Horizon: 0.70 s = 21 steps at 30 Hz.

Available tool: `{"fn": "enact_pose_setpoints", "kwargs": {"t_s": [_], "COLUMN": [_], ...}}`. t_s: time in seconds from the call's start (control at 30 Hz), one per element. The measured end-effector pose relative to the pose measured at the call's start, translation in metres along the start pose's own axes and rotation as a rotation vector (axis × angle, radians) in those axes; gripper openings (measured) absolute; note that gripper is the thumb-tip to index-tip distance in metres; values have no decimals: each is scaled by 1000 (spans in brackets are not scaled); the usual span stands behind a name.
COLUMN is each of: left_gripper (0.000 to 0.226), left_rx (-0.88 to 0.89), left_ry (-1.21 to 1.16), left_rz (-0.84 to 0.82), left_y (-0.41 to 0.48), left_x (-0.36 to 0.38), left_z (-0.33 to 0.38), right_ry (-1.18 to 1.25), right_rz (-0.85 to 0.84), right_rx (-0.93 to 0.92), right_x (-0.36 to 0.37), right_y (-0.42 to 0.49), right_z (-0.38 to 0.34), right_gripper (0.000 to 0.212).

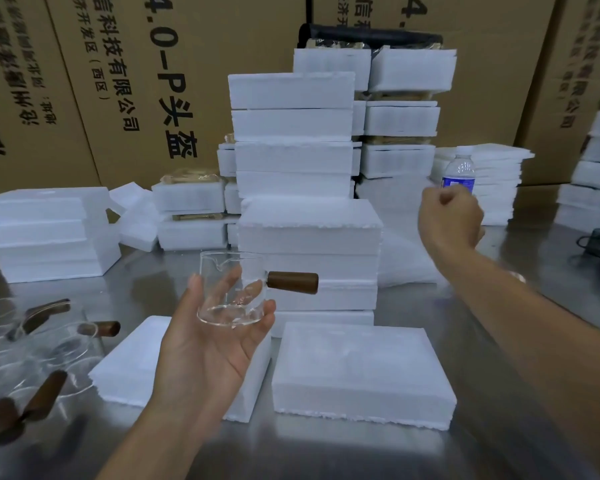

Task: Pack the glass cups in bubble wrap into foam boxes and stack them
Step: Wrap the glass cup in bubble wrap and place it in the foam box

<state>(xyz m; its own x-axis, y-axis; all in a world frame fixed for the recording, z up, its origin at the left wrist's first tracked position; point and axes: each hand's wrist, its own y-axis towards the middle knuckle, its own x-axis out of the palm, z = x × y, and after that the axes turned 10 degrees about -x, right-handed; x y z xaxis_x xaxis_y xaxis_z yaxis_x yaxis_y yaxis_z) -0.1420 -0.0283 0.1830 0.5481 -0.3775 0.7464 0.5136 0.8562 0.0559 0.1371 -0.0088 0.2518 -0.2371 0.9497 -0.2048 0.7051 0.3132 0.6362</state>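
Observation:
My left hand holds a clear glass cup with a spout and a brown wooden side handle, palm up under its base, above the metal table. My right hand is raised at the right with its fingers curled into a fist and nothing seen in it, just above a pile of bubble wrap. Two white foam boxes lie in front of me, one under my left hand and one at centre right. A tall stack of foam boxes rises behind the cup.
Several more glass cups with wooden handles lie at the left on the steel table. Foam boxes are stacked at the left, back and right. A water bottle stands behind my right hand. Big cardboard cartons form the back wall.

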Motion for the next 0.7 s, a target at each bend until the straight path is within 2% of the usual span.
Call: {"fn": "enact_pose_setpoints", "kwargs": {"t_s": [0.07, 0.1, 0.17, 0.27, 0.37, 0.47, 0.6, 0.7], "left_gripper": [41, 42, 43, 40, 42, 45, 51, 52], "left_rx": [-7, -7, -3, 17, 26, 75, 129, 141], "left_ry": [-16, -25, -47, -61, -111, -180, -308, -376], "left_rz": [-1, -7, -24, -37, -46, -41, -36, -47], "left_y": [-1, -2, -3, -5, -6, -7, -10, -13], "left_x": [1, 1, 1, 0, 1, 1, -7, -11], "left_z": [2, 3, 5, 7, 11, 16, 24, 30], "right_ry": [146, 213, 314, 366, 329, 271, 195, 28], "right_rz": [55, 79, 92, 27, -91, -261, -412, -465], "right_rx": [-27, -96, -301, -619, -826, -915, -1017, -1076], "right_x": [-18, -27, -44, -62, -67, -63, -55, -49], "right_y": [1, -1, -16, -51, -87, -122, -158, -174], "right_z": [-24, -35, -57, -76, -76, -65, -50, -40], "right_gripper": [22, 24, 26, 24, 11, 5, 22, 24]}}
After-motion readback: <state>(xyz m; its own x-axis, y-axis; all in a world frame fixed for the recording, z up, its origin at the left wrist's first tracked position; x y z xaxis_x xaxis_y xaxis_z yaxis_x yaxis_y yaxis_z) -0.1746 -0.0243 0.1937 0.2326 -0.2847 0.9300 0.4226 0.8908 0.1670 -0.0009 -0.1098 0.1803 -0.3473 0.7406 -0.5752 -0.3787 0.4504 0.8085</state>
